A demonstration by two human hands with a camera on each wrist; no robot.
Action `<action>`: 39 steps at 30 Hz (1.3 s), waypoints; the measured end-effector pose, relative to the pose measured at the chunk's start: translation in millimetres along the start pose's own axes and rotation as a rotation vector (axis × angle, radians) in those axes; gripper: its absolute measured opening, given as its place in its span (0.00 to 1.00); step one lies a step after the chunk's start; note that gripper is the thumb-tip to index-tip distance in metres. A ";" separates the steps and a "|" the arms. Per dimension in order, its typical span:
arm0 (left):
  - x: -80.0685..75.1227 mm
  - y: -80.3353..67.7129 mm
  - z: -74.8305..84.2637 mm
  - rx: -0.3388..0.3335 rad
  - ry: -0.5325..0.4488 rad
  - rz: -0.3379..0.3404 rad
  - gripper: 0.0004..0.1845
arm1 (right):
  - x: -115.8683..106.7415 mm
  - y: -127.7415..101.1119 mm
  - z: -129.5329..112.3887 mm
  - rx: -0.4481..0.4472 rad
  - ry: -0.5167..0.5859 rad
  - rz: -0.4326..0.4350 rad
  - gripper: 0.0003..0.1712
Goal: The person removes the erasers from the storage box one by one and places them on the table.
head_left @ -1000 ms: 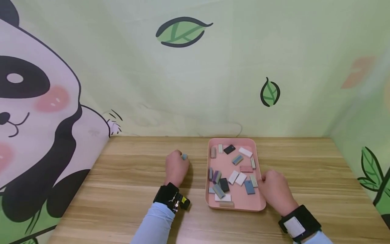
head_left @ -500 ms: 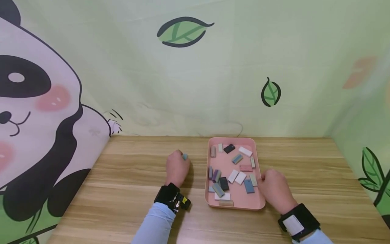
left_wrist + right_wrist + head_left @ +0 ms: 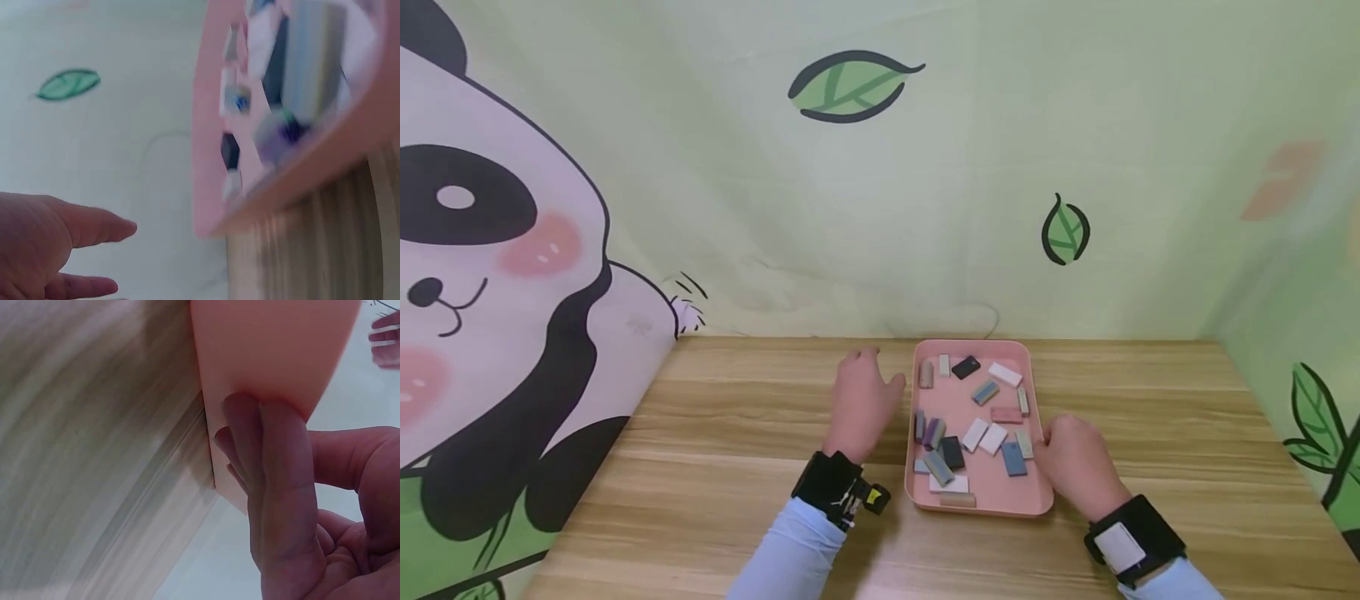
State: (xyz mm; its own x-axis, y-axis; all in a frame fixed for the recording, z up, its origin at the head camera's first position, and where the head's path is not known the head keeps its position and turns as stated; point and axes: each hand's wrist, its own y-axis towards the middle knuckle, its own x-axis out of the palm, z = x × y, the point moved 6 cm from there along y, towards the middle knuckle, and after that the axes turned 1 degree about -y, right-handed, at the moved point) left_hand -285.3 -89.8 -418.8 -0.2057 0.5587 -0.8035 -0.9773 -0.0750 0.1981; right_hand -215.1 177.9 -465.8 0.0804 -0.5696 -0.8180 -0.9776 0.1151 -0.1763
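Pink plastic tray [image 3: 1036, 500] sits on a wooden table [image 3: 1150, 417], loaded with small rectangular blocks [image 3: 981, 435] in white, black, grey, blue and pink, lying flat and scattered. At the tray's right rim, the person's right hand [image 3: 1078, 467] rests with its grip on the edge; the right wrist view shows its fingers [image 3: 281, 487] laid along the tray's outer wall, the thumb apart from them. The left hand [image 3: 863, 404] hovers above the table just left of the tray's far corner, its grip spread, fingers extended and holding nothing, as the left wrist view confirms. Both wrists carry black straps [image 3: 831, 487] over pale blue sleeves [image 3: 790, 558]. Green panda-and-leaf wallpaper [image 3: 850, 208] backs the scene.
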 end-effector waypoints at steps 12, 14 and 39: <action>53.1 -23.5 47.9 0.198 0.025 -0.273 0.25 | 0.8 1.0 0.8 -0.014 0.030 -0.009 0.12; 62.2 -28.4 55.1 0.249 0.101 -0.300 0.29 | 0.9 1.3 0.9 -0.023 0.034 -0.002 0.12; 103.4 -59.3 74.2 0.357 0.368 -0.484 0.13 | 0.3 0.6 1.2 -0.019 0.054 -0.010 0.09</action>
State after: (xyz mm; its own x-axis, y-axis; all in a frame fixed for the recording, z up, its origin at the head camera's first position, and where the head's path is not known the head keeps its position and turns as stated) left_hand -244.9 33.7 -472.0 0.1825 0.1410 -0.9730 -0.9002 0.4219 -0.1077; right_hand -215.4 178.8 -466.9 0.0799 -0.6141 -0.7851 -0.9803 0.0942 -0.1734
